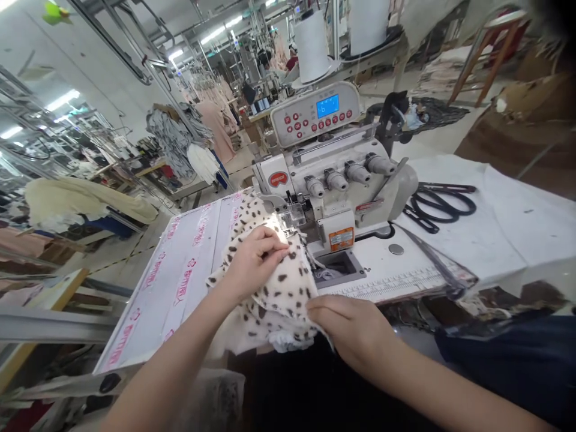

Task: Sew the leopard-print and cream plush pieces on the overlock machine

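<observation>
A cream fleece fabric with dark spots [282,287] lies across the sewing machine's bed and hangs over the front edge. My left hand [255,259] rests on it just in front of the lit needle area, thumb and fingers pinched on the cloth. At the near right edge of the fabric, my right hand [348,324] grips the border with its fingertips partly hidden. The white overlock sewing machine [333,180] stands right behind the fabric, its presser foot [288,231] close to the left fingertips.
Black scissors [443,207] lie on the table right of the machine. A control panel [315,114] with a blue screen tops the machine, below large white thread cones [312,48]. A gray recessed tray [339,270] sits beside the fabric. Garment racks fill the background.
</observation>
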The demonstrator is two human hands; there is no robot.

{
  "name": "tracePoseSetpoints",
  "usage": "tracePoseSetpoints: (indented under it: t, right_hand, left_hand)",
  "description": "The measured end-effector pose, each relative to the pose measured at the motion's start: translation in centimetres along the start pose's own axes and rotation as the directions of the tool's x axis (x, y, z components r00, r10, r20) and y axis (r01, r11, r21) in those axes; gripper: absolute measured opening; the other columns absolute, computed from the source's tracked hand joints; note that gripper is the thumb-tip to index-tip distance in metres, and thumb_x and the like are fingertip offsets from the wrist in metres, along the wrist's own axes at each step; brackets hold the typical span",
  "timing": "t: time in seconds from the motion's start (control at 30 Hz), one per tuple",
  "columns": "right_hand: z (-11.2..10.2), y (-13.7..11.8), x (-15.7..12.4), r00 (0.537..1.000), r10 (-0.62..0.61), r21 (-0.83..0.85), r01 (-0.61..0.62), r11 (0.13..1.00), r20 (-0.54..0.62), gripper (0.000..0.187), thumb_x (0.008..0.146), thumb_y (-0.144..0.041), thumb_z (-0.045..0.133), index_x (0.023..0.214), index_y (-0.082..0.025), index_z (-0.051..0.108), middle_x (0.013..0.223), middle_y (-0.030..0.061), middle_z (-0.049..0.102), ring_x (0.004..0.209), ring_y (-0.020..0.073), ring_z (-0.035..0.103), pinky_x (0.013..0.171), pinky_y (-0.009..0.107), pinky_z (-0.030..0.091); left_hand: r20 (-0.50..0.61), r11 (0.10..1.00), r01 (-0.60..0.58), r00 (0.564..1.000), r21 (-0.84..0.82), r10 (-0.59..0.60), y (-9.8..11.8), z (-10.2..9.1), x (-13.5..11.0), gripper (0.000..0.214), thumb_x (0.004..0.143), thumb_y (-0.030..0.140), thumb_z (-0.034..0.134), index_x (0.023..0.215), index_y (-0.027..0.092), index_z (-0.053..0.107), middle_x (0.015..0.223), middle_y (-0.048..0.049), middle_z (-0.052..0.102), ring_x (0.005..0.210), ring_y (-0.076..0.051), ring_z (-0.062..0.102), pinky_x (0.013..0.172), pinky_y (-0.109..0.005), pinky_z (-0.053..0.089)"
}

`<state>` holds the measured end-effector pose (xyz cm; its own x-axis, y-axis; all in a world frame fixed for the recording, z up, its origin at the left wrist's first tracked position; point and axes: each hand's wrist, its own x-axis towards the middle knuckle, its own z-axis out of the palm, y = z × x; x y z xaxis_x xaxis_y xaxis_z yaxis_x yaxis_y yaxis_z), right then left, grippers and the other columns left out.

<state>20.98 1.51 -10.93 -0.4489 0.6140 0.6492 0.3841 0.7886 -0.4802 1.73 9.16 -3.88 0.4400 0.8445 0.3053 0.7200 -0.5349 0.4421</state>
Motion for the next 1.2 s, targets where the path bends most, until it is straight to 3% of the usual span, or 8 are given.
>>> tracePoseSetpoints:
  t: [0.1, 0.2, 0.33, 0.53, 1.2]
  right_hand:
    - [-0.1, 0.5, 0.6, 0.999, 0.028, -0.003, -0.028, 1.000, 0.026, 0.026, 0.081, -0.002, 0.038, 0.084, -0.015, 0.061, 0.088, 0.0062, 0.065, 0.075, 0.0141, 0.060, 0.066, 0.022, 0.048]
    - [-0.1, 0.8, 1.2, 0.999, 0.038, -0.027, -0.037, 0.999, 0.010, 0.025, 0.082, -0.004, 0.038, 0.083, -0.015, 0.061, 0.088, 0.0061, 0.065, 0.075, 0.0141, 0.060, 0.067, 0.022, 0.048]
    - [-0.1, 1.0, 1.6, 0.999, 0.029, -0.055, -0.031, 0.998, -0.024, 0.024, 0.083, -0.005, 0.038, 0.082, -0.015, 0.061, 0.086, 0.0057, 0.065, 0.074, 0.0134, 0.060, 0.065, 0.021, 0.048]
    - [0.1, 0.8, 1.7, 0.999, 0.024, -0.079, -0.026, 0.996, -0.022, 0.024, 0.081, -0.003, 0.041, 0.082, -0.016, 0.061, 0.088, 0.0041, 0.066, 0.074, 0.0127, 0.061, 0.064, 0.020, 0.047]
    - [0.1, 1.5, 2.8, 0.999, 0.038, -0.075, -0.038, 0.996, 0.002, 0.027, 0.078, -0.002, 0.036, 0.082, -0.016, 0.060, 0.087, 0.0062, 0.065, 0.077, 0.0141, 0.062, 0.065, 0.021, 0.048]
  left_hand:
    - [-0.013, 1.000, -0.012, 1.000, -0.013, 0.011, -0.7, -0.1, 0.7, 0.012, 0.083, 0.027, 0.054, 0.083, 0.022, 0.064, 0.085, -0.0027, 0.054, 0.076, -0.013, 0.053, 0.067, -0.027, 0.047]
    - [-0.076, 0.994, -0.105, 0.991, 0.015, 0.106, -0.6, -0.2, 0.6, 0.012, 0.083, 0.023, 0.053, 0.084, 0.019, 0.064, 0.083, -0.0036, 0.055, 0.076, -0.013, 0.053, 0.066, -0.026, 0.047]
    - [-0.087, 0.972, -0.205, 0.973, 0.115, 0.215, 0.9, -0.1, -0.9, 0.016, 0.080, 0.025, 0.058, 0.093, 0.015, 0.061, 0.096, -0.0070, 0.058, 0.093, -0.017, 0.053, 0.081, -0.032, 0.047]
    - [-0.096, 0.984, -0.148, 0.983, 0.099, 0.157, 1.0, 0.2, -2.0, 0.017, 0.085, 0.018, 0.048, 0.097, 0.017, 0.061, 0.104, -0.0056, 0.056, 0.098, -0.015, 0.053, 0.084, -0.030, 0.048]
    - [0.016, 0.997, -0.064, 0.998, -0.033, 0.065, -0.8, -0.9, 0.0, 0.015, 0.084, 0.023, 0.051, 0.092, 0.023, 0.064, 0.102, -0.0022, 0.055, 0.094, -0.014, 0.053, 0.083, -0.029, 0.046]
